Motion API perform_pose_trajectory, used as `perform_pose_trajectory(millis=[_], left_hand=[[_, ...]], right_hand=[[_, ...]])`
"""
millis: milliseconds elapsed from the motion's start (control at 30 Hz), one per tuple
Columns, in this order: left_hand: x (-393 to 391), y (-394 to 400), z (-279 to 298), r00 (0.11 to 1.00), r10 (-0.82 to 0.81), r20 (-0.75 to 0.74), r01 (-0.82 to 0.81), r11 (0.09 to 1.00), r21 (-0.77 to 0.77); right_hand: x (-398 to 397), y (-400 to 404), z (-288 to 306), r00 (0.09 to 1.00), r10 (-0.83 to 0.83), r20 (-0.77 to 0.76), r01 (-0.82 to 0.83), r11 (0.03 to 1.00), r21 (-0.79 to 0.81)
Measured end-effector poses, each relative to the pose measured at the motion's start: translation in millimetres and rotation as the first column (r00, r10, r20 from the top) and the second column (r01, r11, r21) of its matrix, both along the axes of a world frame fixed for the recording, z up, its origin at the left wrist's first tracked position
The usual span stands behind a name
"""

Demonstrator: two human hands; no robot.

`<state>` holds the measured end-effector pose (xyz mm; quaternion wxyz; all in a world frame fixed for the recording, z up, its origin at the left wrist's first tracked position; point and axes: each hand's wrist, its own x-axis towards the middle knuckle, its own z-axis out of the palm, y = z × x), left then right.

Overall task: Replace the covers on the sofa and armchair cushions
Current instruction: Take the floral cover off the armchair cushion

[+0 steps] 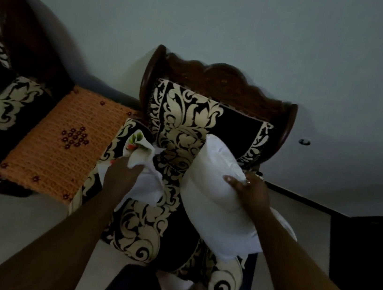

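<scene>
A bare white cushion (214, 187) lies tilted across the seat of the armchair (161, 229), which has black and cream floral upholstery and a carved wooden back. My right hand (250, 190) grips the cushion from above near its upper end. My left hand (121, 174) holds a white cover (144, 160) with a green and orange flower print, bunched up over the armchair's left arm. Part of the cover hangs below my left hand onto the seat.
An orange crocheted mat (63, 141) with dark red beads covers a small table left of the armchair. A sofa (2, 103) in the same floral fabric stands further left. A pale wall rises behind, and a dark piece of furniture (365, 262) stands at the right.
</scene>
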<state>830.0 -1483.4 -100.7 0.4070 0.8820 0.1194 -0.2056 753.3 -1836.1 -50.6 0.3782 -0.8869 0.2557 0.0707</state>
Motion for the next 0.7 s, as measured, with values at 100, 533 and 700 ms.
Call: perform_pose_trajectory(millis=[100, 533, 700], left_hand=[[-2, 5, 5, 0.995, 0.096, 0.002, -0.096, 0.993, -0.068], [-52, -12, 47, 0.997, -0.025, 0.069, 0.036, 0.986, -0.165], [-96, -26, 85, 0.923, -0.373, 0.091, 0.365, 0.926, 0.091]], right_hand=[[27, 15, -26, 0.997, 0.071, -0.015, -0.072, 0.996, -0.058], [9, 111, -25, 0.834, 0.528, 0.16, -0.546, 0.831, 0.108], [-27, 123, 2, 0.661, 0.673, 0.332, -0.702, 0.711, -0.043]])
